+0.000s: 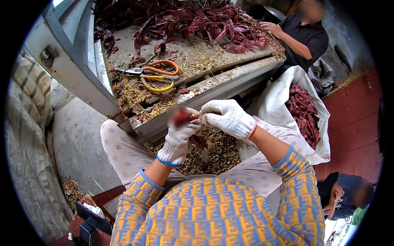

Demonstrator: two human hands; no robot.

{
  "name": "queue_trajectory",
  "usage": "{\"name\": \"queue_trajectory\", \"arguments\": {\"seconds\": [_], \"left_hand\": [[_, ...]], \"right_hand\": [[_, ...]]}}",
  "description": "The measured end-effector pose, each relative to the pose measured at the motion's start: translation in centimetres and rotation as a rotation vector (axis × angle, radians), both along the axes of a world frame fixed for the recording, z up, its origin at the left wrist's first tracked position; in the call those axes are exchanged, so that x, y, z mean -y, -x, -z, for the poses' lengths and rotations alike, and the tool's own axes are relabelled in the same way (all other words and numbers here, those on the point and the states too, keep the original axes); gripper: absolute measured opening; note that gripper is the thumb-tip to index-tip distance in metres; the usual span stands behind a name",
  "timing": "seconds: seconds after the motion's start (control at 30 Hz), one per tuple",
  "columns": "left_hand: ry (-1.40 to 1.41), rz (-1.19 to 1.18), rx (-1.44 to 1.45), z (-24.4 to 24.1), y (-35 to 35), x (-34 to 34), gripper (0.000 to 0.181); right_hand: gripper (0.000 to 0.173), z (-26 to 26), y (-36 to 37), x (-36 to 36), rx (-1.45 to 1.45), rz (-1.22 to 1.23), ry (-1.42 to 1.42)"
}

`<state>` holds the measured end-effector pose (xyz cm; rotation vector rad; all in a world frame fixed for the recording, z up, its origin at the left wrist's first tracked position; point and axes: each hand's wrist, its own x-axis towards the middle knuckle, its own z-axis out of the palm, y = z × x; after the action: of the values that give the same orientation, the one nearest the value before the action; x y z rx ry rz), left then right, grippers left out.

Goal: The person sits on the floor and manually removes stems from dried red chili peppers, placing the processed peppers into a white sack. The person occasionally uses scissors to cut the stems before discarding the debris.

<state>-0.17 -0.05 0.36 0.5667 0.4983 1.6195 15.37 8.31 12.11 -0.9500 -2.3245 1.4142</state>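
My left hand (177,143), in a white knit glove with a blue cuff edge, is closed around a dried red chili pepper (180,117), partly blurred. A darker pepper piece (199,142) hangs below that hand. My right hand (229,118), gloved in white with a reddish cuff edge, pinches the pepper's end; the fingertips of both hands nearly meet. Beneath them, between my knees, lies a heap of pepper stems and seeds (218,156). Shears with one orange and one yellow handle (160,73) rest on the seed-strewn table (187,55) beyond my hands.
Many dried red chilies (197,24) are piled at the table's far side. A white woven sack (274,107) of chilies stands at my right. A metal post (77,67) rises at the left. One person (303,37) sits at the table's far right; another (344,193) is at lower right.
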Motion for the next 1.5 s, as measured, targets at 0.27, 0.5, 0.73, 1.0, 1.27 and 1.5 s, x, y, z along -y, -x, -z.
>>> {"name": "queue_trajectory", "arguments": {"seconds": [0.27, 0.5, 0.73, 1.0, 1.27, 1.5], "left_hand": [[0.127, 0.198, 0.344, -2.4, -0.8, 1.3, 0.025], [0.165, 0.289, 0.603, -1.6, -0.8, 1.1, 0.020], [0.216, 0.346, 0.776, -0.7, -1.0, 1.0, 0.014], [0.307, 0.368, 0.844, -1.1, -0.8, 1.2, 0.013], [0.171, 0.475, 0.717, -2.3, -1.0, 1.6, 0.018], [0.192, 0.523, 0.601, -2.1, -1.1, 1.8, 0.025]], "right_hand": [[0.021, 0.6, 0.0, -0.2, -0.001, -0.032, -0.247], [0.019, 2.1, 0.9, -0.3, -0.147, 0.231, 0.326], [0.030, 1.1, 0.4, -0.3, -0.075, 0.095, -0.127], [0.026, 1.6, 0.7, -0.2, 0.026, -0.154, -0.653], [0.013, 0.6, 0.1, -1.5, 0.124, -0.363, -0.845], [0.017, 0.3, -0.3, -2.4, 0.113, -0.375, -0.508]]}}
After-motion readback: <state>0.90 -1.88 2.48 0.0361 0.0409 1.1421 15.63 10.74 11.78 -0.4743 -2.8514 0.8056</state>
